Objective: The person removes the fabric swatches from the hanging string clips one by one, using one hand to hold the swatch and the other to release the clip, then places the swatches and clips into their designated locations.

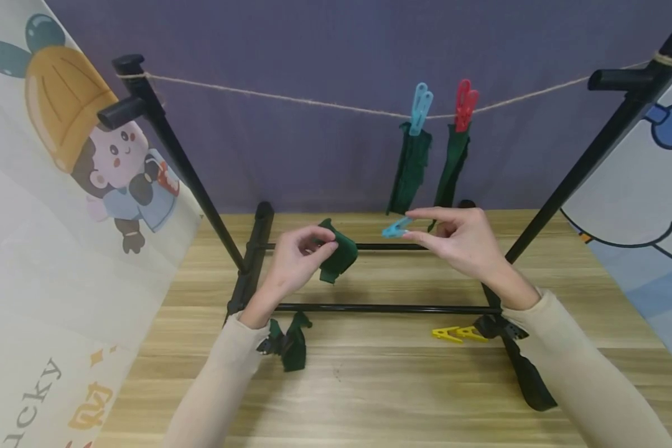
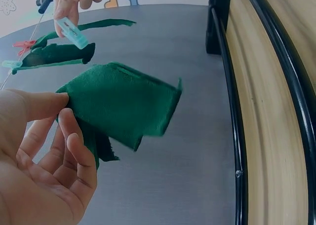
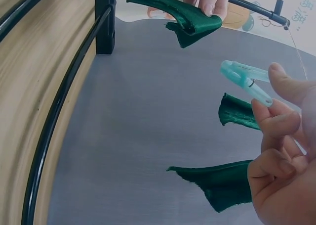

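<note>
A folded piece of green cloth point(image 1: 341, 254) hangs from my left hand point(image 1: 297, 255), pinched at its edge between thumb and fingers. In the left wrist view the cloth point(image 2: 123, 104) spreads out to the right of the fingertips. My right hand point(image 1: 459, 239) holds a light blue clothespin point(image 1: 395, 229) by its handle ends, between thumb and index finger. The right wrist view shows the clothespin point(image 3: 242, 79) with its spring in sight. Behind the right hand, two green cloths hang from a string point(image 1: 291, 98), one under a blue clothespin point(image 1: 420, 109), one under a red clothespin point(image 1: 466, 106).
Black posts point(image 1: 185, 168) on both sides carry the string, joined low down by black crossbars point(image 1: 381, 308). Yellow clothespins point(image 1: 448, 335) lie on the wooden table point(image 1: 369, 386) near the right foot. More green cloth point(image 1: 294, 348) lies below the left wrist.
</note>
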The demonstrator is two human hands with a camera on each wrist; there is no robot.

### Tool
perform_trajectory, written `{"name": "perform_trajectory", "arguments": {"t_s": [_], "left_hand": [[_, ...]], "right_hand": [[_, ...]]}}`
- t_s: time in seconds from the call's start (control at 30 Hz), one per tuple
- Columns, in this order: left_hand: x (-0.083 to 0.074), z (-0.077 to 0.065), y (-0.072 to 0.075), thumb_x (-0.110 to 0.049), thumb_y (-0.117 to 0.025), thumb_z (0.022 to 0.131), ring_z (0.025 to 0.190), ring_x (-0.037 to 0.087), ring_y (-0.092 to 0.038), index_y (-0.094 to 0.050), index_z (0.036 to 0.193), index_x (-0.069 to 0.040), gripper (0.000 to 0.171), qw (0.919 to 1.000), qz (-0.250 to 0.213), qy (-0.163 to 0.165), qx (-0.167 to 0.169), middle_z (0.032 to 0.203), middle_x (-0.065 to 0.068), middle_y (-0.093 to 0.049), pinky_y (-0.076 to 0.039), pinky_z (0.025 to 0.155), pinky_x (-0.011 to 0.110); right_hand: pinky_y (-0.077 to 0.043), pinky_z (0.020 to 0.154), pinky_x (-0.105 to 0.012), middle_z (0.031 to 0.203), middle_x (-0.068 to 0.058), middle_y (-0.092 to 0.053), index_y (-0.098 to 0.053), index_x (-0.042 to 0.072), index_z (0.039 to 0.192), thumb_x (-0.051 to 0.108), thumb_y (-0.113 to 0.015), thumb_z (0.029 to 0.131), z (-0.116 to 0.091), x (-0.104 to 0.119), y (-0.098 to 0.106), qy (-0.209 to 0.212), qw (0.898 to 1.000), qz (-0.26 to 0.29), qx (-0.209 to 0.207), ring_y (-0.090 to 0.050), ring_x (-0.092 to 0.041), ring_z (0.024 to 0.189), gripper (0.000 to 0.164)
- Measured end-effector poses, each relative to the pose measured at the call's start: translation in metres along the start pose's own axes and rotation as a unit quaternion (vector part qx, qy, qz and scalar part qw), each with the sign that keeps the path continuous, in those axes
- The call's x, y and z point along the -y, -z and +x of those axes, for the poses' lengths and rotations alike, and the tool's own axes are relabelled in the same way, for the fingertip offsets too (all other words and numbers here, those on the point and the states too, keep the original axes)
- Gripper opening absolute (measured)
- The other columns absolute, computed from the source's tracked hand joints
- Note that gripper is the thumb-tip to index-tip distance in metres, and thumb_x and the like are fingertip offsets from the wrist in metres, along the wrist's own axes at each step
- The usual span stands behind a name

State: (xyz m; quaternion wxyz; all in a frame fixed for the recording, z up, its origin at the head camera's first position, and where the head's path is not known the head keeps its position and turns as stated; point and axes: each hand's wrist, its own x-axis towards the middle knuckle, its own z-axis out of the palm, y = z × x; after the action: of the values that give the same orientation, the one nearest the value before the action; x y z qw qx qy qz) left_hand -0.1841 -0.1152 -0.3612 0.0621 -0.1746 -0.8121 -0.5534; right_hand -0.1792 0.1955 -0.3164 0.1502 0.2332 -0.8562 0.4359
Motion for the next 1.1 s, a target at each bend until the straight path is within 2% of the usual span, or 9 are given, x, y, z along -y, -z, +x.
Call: {"name": "perform_trajectory", "arguments": {"t_s": [0.17,0.43,0.57,0.83,1.1], "left_hand": [[0.000,-0.002,0.000,-0.014,-0.075,0.100,0.081,0.027,-0.072,-0.081,0.108,-0.010,0.011,1.0000,0.006,0.003,0.006,0.103,0.011,-0.078,-0.056,0.066,0.031],[0.003,-0.002,-0.001,-0.017,-0.079,0.097,0.080,0.019,-0.069,-0.083,0.107,-0.012,0.012,0.9997,0.023,0.007,-0.002,0.107,0.009,-0.080,-0.057,0.072,0.034],[0.003,-0.004,-0.001,-0.018,-0.079,0.097,0.080,0.019,-0.068,-0.083,0.106,-0.012,0.012,0.9995,0.030,0.006,0.001,0.104,0.008,-0.081,-0.056,0.074,0.036],[-0.001,-0.009,-0.004,-0.018,-0.080,0.096,0.077,0.018,-0.067,-0.083,0.104,-0.011,0.010,0.9996,0.024,0.013,0.008,0.094,0.008,-0.080,-0.054,0.068,0.028],[-0.001,-0.014,-0.003,-0.021,-0.080,0.097,0.076,0.020,-0.067,-0.083,0.102,-0.016,0.007,0.9988,0.036,0.012,0.029,0.091,0.004,-0.079,-0.053,0.064,0.029]], "right_hand": [[-0.023,0.041,-0.027,0.045,0.008,-0.038,-0.083,0.015,0.120,0.013,-0.090,0.087,-0.004,-0.002,-0.002,-0.013,1.000,0.008,0.000,-0.028,-0.005,0.041,0.033],[-0.025,0.041,-0.027,0.047,0.008,-0.039,-0.083,0.018,0.120,0.017,-0.091,0.087,-0.011,-0.006,-0.005,-0.023,1.000,-0.006,0.004,-0.031,-0.006,0.042,0.034],[-0.024,0.040,-0.026,0.046,0.008,-0.039,-0.082,0.018,0.122,0.017,-0.089,0.088,-0.014,-0.008,-0.006,-0.028,1.000,-0.006,0.008,-0.029,-0.006,0.041,0.035],[-0.025,0.041,-0.027,0.048,0.007,-0.039,-0.082,0.020,0.122,0.021,-0.089,0.089,-0.020,-0.012,-0.009,-0.047,0.999,-0.001,0.015,-0.031,-0.009,0.043,0.034],[-0.027,0.041,-0.027,0.048,0.007,-0.042,-0.081,0.020,0.124,0.023,-0.088,0.091,-0.027,-0.016,-0.009,-0.057,0.998,0.001,0.022,-0.032,-0.009,0.042,0.034]]}}
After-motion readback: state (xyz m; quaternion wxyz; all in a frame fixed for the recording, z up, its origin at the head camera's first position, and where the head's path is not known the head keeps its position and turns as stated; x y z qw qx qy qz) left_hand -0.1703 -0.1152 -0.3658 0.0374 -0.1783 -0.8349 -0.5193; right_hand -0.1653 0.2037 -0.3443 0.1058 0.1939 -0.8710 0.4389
